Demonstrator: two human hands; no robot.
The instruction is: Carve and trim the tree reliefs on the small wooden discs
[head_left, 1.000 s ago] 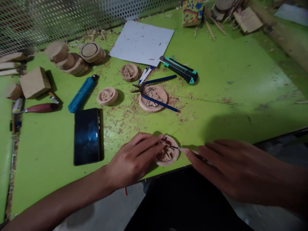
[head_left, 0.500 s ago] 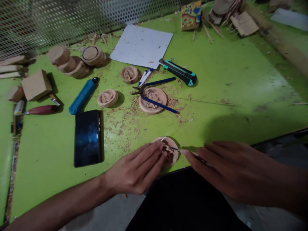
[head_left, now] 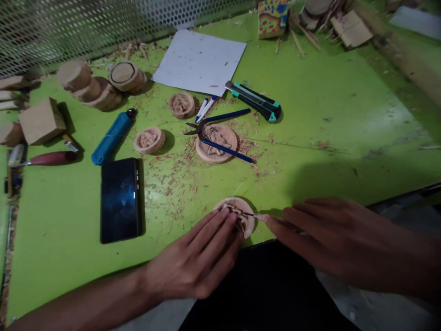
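Head view: left hand [head_left: 193, 262] flat, fingers pressing down on the carved wooden disc [head_left: 237, 216] at the near edge of the green table [head_left: 327, 115]. Right hand [head_left: 320, 239] pinches a thin carving tool [head_left: 248, 214], tip touching the disc. Phone [head_left: 120, 199] lies well left; pliers [head_left: 217, 133] rest on another disc behind.

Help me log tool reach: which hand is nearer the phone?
Left. The left hand lies just right of the phone; the right hand is farther right, beyond the carved disc.
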